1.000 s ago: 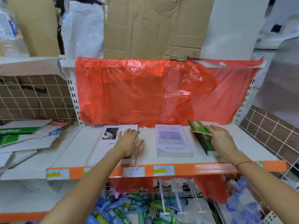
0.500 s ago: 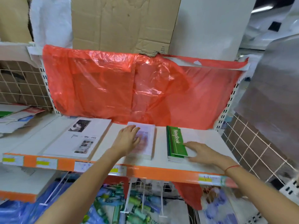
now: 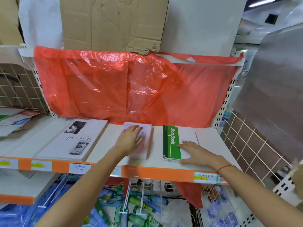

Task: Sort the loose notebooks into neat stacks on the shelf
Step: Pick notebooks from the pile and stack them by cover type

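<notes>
Three notebook stacks lie on the white shelf [image 3: 211,145] across the middle of the frame: at left a large white stack [image 3: 72,141] whose cover reads "Tim", "Me", "ory", at centre a pale lilac stack [image 3: 146,136], at right a green-spined stack [image 3: 170,143] printed "NoteBook". The left hand [image 3: 130,140] lies flat on the lilac stack, fingers straight and together. The right hand [image 3: 195,152] lies flat on the green one, fingers slightly spread; four handwritten price tags [image 3: 205,177] dot the orange edge, unreadable.

Pale notebook stack [image 3: 146,140] motion-blurred, cover half hidden under left hand [image 3: 130,139].
</notes>
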The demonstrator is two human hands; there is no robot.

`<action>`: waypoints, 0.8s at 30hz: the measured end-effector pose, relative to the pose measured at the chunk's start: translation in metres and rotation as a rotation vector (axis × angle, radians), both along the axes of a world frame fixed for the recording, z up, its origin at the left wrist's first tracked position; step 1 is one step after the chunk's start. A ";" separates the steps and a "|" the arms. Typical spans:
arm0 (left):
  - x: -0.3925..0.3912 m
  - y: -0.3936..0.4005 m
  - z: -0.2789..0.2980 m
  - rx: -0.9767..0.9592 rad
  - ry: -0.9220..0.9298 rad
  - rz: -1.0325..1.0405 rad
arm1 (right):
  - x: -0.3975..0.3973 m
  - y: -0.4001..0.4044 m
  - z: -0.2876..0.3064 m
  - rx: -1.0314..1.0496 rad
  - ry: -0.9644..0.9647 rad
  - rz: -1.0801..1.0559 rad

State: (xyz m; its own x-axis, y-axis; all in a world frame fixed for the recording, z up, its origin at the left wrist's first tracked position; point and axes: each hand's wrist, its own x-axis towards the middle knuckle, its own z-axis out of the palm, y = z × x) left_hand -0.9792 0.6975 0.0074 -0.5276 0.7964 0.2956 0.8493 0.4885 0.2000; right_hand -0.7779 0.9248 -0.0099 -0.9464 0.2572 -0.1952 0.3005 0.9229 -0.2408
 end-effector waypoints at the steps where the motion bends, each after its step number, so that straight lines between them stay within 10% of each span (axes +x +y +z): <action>1: 0.000 0.000 0.000 0.004 -0.001 0.000 | -0.001 0.001 -0.001 0.000 -0.001 0.000; 24: -0.005 -0.018 0.004 -0.013 -0.041 0.035 | -0.015 0.009 -0.005 0.017 -0.029 0.029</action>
